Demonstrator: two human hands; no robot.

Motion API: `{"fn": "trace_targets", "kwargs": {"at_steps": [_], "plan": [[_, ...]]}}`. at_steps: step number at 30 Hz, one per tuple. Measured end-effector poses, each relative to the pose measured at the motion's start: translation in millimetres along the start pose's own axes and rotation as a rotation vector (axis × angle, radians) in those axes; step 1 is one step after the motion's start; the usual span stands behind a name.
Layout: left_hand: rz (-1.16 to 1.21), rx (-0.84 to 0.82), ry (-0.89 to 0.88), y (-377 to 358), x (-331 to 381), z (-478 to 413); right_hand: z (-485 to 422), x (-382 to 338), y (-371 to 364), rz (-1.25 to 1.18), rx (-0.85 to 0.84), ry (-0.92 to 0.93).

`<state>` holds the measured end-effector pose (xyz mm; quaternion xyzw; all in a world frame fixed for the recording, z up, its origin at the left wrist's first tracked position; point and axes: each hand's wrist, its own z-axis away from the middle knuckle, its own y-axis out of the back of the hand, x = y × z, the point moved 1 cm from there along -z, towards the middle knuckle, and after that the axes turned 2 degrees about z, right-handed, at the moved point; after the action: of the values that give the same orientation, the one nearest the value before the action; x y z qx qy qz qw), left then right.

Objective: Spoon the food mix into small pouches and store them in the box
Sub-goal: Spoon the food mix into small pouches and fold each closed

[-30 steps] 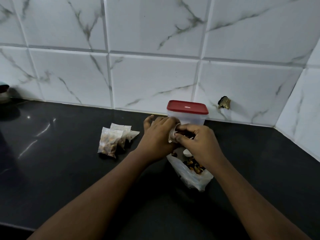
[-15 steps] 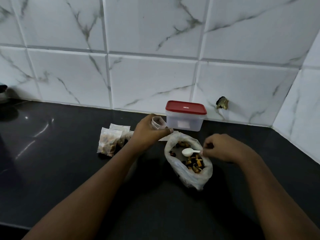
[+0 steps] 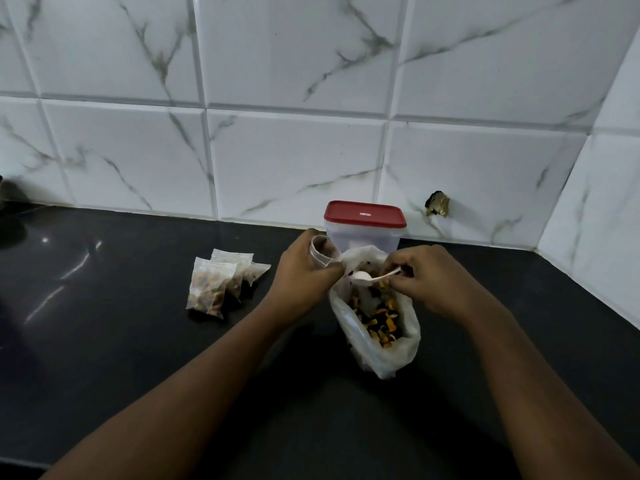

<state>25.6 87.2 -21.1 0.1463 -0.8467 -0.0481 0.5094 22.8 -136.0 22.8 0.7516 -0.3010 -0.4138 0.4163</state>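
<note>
The lower part of the clear box (image 3: 367,235) is hidden behind the hands and the rim of the plastic bag (image 3: 391,358). Its red lid (image 3: 364,213) sits on top, and what the box holds cannot be made out through its wall. The fingertips of the left hand (image 3: 304,271) are turned away from the camera, so only its back, its knuckles and its thumb side show. The end of the white spoon (image 3: 362,277) handle disappears inside the curled fingers of the right hand (image 3: 429,275). Whether the spoon's bowl carries any food cannot be told. A dark object (image 3: 3,192) at the far left edge is cut off by the frame, and both forearms run out of the bottom of the view.

The left hand grips a small pouch (image 3: 322,252), held upright with its mouth open, just left of the bag's rim and in front of the box. The right hand pinches the spoon by the handle, with the bowl pointing left over the bag's open mouth, close to the left hand and just below the pouch. The food mix (image 3: 379,317), orange and dark pieces, lies in the bag below and between the two hands. The bag rests on the black surface (image 3: 138,341). A few filled pouches (image 3: 211,289) lie overlapping on the surface to the left of the left hand, apart from it. The box stands against the marble-patterned tiled wall (image 3: 294,161), behind both hands.
</note>
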Motion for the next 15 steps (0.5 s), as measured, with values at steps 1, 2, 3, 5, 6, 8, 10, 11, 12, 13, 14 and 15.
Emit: {"fn": "trace_targets", "kwargs": {"at_steps": [1, 2, 3, 5, 6, 8, 10, 11, 12, 13, 14, 15], "plan": [[0.017, 0.012, -0.017, -0.8, 0.6, 0.4, -0.4, -1.3, -2.0, -0.008, 0.003, 0.021], [0.034, 0.024, -0.024, -1.3, 1.0, 0.7, -0.7, -2.7, -3.7, -0.004, -0.023, 0.038], [0.048, 0.033, -0.02, -1.6, 0.1, 0.9, -1.3, -2.2, -5.4, 0.008, -0.077, 0.04], [0.066, 0.04, -0.011, -1.4, -2.3, 0.8, -1.4, -0.1, -6.2, 0.023, -0.142, 0.017], [0.071, 0.039, -0.01, -1.1, -3.2, 0.3, -2.2, 1.2, -5.5, 0.026, -0.103, 0.009], [0.082, 0.031, -0.006, -1.1, -3.0, 0.0, -4.0, 3.9, -4.4, 0.047, 0.058, 0.006], [0.089, 0.024, -0.002, -1.5, -1.5, -0.3, -5.1, 3.3, -6.1, 0.083, 0.101, 0.022], [0.091, 0.018, -0.004, -1.6, -1.5, -0.4, -5.5, 2.4, -8.4, 0.107, 0.06, 0.031], [0.094, 0.013, -0.009, -1.9, -1.1, -0.3, -5.5, 1.5, -10.4, 0.126, 0.018, 0.038], [0.095, 0.011, -0.012, -2.0, -0.9, -0.1, -5.6, 1.5, -11.2, 0.136, 0.011, 0.038], [0.096, 0.01, -0.012, -1.8, -0.7, -0.2, -6.7, 2.0, -11.0, 0.135, 0.036, 0.036], [0.099, 0.01, -0.009, -1.7, -0.9, -0.3, -7.5, 3.7, -10.5, 0.134, 0.057, 0.029]]}}
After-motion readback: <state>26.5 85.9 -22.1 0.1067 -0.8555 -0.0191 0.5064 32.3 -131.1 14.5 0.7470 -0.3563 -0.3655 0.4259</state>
